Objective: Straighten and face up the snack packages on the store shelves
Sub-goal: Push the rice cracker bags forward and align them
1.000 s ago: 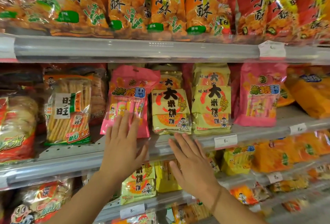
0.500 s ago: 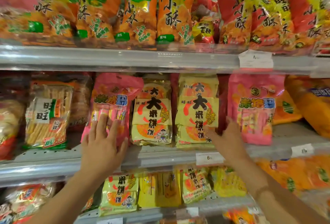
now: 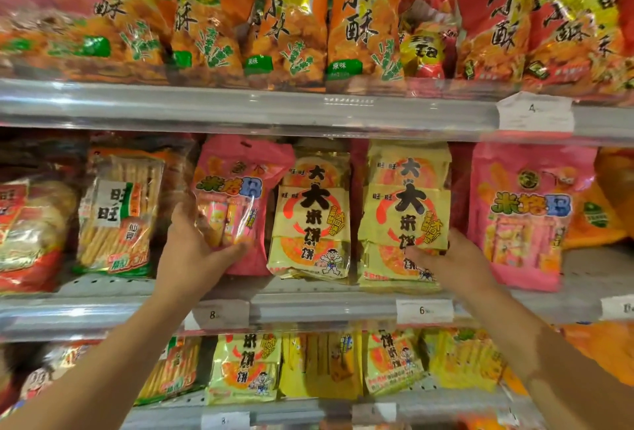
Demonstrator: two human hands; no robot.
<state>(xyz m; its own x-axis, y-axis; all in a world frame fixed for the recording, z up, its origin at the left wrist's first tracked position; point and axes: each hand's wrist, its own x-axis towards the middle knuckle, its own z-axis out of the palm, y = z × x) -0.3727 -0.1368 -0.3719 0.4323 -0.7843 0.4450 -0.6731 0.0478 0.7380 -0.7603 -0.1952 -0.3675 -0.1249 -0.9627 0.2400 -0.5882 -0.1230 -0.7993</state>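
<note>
Along the middle shelf's front edge [image 3: 308, 306], the left hand [image 3: 192, 251] grips a leaning pink packet [image 3: 236, 203] while the right hand [image 3: 449, 258] pinches a yellow cracker pack [image 3: 404, 210]; both look light, crinkly, slippery and crushable, best held by their lower sides.

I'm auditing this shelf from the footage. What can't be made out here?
- Head view: price tags too small and blurred beyond one digit.
- Left packs smeared by motion blur.
- Top-shelf bags cut off by the upper edge.
- Packs behind the front row hidden by it.
- Pink pack bottom corner covered by the left hand.
</note>
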